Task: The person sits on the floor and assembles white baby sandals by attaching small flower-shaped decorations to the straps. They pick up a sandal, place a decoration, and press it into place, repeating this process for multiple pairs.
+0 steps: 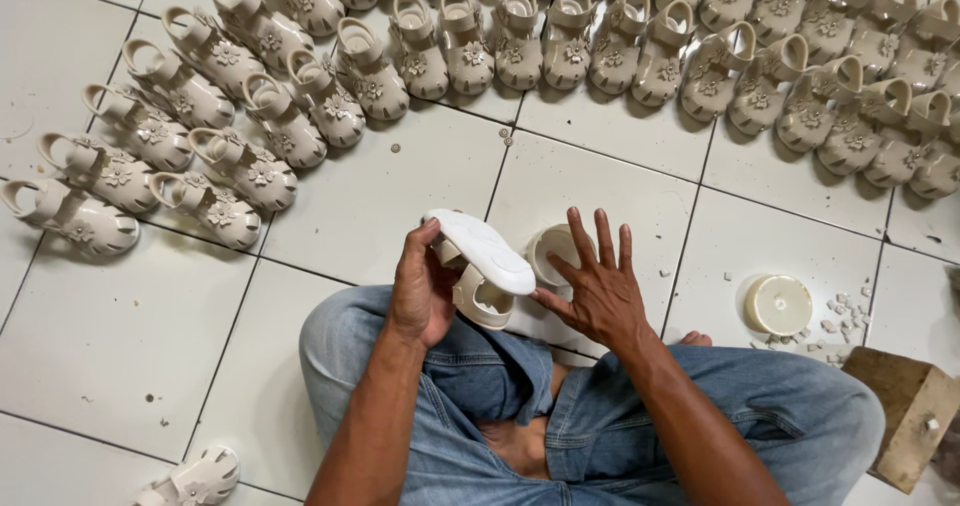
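Sandal [480,256] (sole up) runs upper-left to lower-right, left hand [420,291] fingers gripping it, right hand [598,291] splayed.

Cream child's sandal [480,256], sole up

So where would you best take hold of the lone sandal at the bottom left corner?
Take the sandal by its heel strap loop, coming from above. It lies sole down on the floor tile, apart from the rows, so the open strap stands up free for a pinch grip.

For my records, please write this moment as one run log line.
left hand: holds cream sandal sole up | right hand: open, fingers spread beside sandal | floor: rows of sandals
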